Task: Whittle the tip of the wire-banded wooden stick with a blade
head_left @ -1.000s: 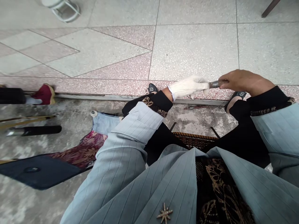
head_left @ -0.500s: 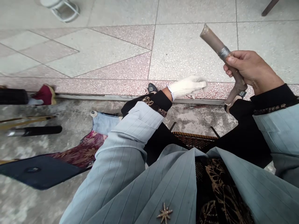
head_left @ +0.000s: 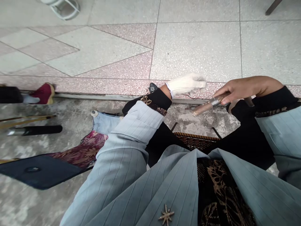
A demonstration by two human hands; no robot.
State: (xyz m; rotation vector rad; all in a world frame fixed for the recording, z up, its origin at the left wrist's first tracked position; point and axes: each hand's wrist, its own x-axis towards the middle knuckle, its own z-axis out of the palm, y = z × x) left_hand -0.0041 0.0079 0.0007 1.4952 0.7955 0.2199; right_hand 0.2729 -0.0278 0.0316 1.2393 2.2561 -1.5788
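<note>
My left hand (head_left: 188, 85) wears a white knit glove. Its fingers curl together over the edge of the tiled floor. Whatever they pinch, if anything, is hidden, though a thin dark line shows beneath them. My bare right hand (head_left: 249, 88) is closed on a brown wooden stick (head_left: 202, 108) bound with a band of silver wire. The stick's blunt end points left and down, over the concrete between my knees. My palm hides much of the rest. A gap separates the two hands, the left one slightly higher in view.
Below my lap is a woven wicker seat edge (head_left: 196, 141). On the left lie a patchwork cloth with a dark blue panel (head_left: 54, 168), a black-handled tool (head_left: 44, 130) and another person's red shoe (head_left: 44, 94). A white stool (head_left: 64, 9) stands farther off. A low step edge (head_left: 98, 97) borders the tiles.
My right hand has come down and turned over, swinging the stick's wire-bound end from pointing up-left to down-left. My left hand has barely moved.
</note>
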